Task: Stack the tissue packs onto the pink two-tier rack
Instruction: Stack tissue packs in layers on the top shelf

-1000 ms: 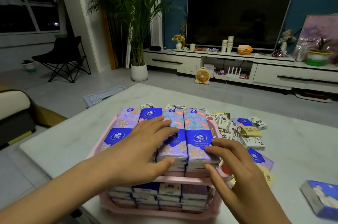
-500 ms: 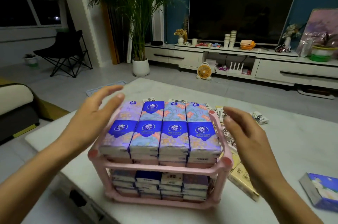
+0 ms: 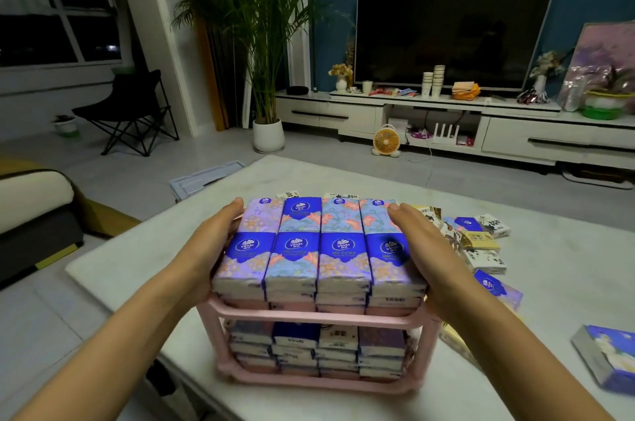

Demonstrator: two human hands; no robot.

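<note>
Pink rack (image 3: 319,316), both tiers packed with tissue packs (image 3: 318,248) — left hand (image 3: 210,248), right hand (image 3: 424,248) flat against top stack's sides, fingers straight, unclenched.

Left hand (image 3: 209,250): fingers straight and together, palm facing inward. Right hand (image 3: 427,248): fingers straight, palm facing inward, level with the left. Forearms: both bare, reaching forward from the lower corners

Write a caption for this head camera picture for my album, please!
Left hand and right hand press against the top tissue packs on a pink two-tier rack, loose packs beside it.
</note>
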